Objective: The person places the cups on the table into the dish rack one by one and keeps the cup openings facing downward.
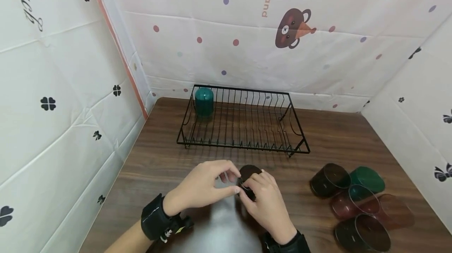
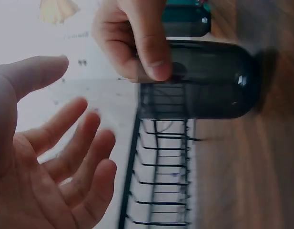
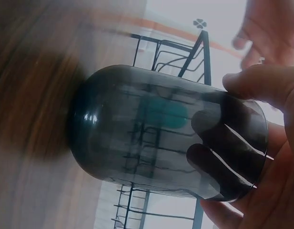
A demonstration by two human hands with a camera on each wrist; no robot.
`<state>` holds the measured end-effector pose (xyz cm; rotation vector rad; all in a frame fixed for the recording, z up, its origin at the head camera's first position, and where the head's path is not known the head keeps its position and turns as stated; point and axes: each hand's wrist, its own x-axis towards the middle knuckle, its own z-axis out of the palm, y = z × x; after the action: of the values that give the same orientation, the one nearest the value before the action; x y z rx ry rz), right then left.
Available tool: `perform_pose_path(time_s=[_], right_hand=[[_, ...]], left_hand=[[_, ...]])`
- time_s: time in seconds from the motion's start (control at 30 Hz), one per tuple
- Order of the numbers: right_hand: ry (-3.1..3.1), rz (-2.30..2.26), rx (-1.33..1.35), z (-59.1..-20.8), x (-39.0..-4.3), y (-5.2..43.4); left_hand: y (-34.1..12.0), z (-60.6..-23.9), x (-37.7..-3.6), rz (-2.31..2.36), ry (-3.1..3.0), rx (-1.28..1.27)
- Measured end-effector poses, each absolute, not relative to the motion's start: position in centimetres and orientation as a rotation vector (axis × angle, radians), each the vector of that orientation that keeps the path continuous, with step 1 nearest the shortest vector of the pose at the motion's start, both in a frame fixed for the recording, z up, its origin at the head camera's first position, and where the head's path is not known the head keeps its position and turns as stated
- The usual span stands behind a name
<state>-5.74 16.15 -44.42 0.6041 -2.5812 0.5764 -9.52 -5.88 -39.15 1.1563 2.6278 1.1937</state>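
In front of the rack, my right hand (image 1: 263, 200) grips a dark grey see-through cup (image 3: 132, 129) by its rim end, thumb on the near side and some fingers inside the mouth. The cup's rounded base points down at the tabletop; whether it touches the wood I cannot tell. My left hand (image 1: 205, 182) is beside the cup, fingers loosely bent and apart. In the left wrist view a gap separates that hand's fingers (image 2: 80, 148) from the cup, and nothing is in its grasp.
A black wire dish rack (image 1: 243, 146) stands at the back, with a teal cup (image 1: 204, 102) upside down in its left end. On the right are dark cups (image 1: 323, 180), a green cup (image 1: 369, 178) and reddish cups (image 1: 397, 212), close together. Patterned cloth walls surround the wooden table (image 1: 155, 159).
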Motion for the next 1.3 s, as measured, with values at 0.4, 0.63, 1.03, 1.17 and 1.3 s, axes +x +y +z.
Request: perform_pose_path(time_s=[0.4,0.63,1.03,1.17,1.3], right_hand=[[-2.564,0.575,0.677,-44.2,-6.5,15.4],[-2.576,0.607,0.707,-44.3,-6.8,14.8],[-2.579,0.688,0.733,-44.3,-6.7,14.2],[-2.569,0.693,0.745,-44.4,-6.8,14.2],[-2.551,0.718,0.761,-44.5,-6.8,14.1]], left_hand=[[-7.1,-43.8,-10.8,1.076,2.544,0.934],[-6.2,-45.0,-11.0,0.969,2.593,0.909],[-4.7,-46.1,-11.1,0.921,2.659,0.860],[-4.4,-46.4,-11.3,0.954,2.668,0.838],[-4.3,-46.4,-11.2,1.001,2.664,0.815]])
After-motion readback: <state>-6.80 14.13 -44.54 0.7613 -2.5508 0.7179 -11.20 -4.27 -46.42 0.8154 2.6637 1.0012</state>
